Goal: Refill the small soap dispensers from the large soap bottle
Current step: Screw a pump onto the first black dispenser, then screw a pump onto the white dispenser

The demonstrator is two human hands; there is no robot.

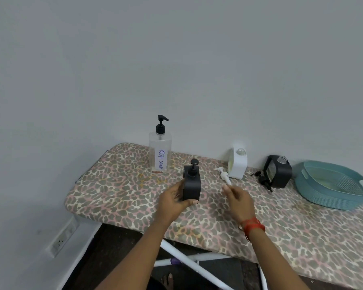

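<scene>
My left hand (173, 200) grips a small black soap dispenser (192, 186) with its black pump on top, upright just above the table. My right hand (238, 198) hovers to its right with relaxed fingers, its fingertips near a loose white pump (224, 175) lying on the cloth. The large clear bottle (160, 152), labelled DISH SOAP and fitted with a black pump, stands at the back left, almost drained. A white dispenser (238, 164) and a second black dispenser (278, 171) stand uncapped by the wall. A black pump (262, 178) lies beside the latter.
A leopard-print cloth covers the table (124, 195), whose near edge runs diagonally. A teal plastic basket (333, 185) sits at the far right. White frame legs (189, 262) and a dark floor show below. A wall socket (64, 237) is at lower left.
</scene>
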